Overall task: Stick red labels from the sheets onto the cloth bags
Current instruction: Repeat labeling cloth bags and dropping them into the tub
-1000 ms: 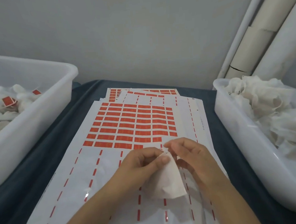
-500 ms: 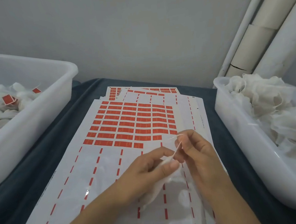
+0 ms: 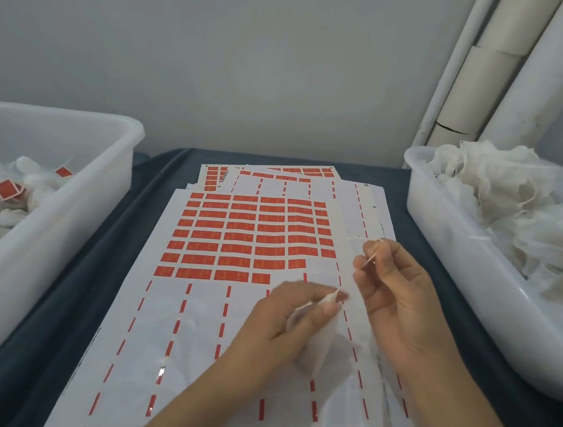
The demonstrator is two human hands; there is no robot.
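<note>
Head view: left hand pinches a floppy, featherlight cloth bag by its top edge over the label sheet, right hand pinching its thin drawstring, so I'd grip edges.

A small white cloth bag is pinched at its top edge above the sheets, its body hanging crumpled. The top sheet is half stripped, with rows of red labels left on its far part. A thin string is pinched just beside the bag.
</note>
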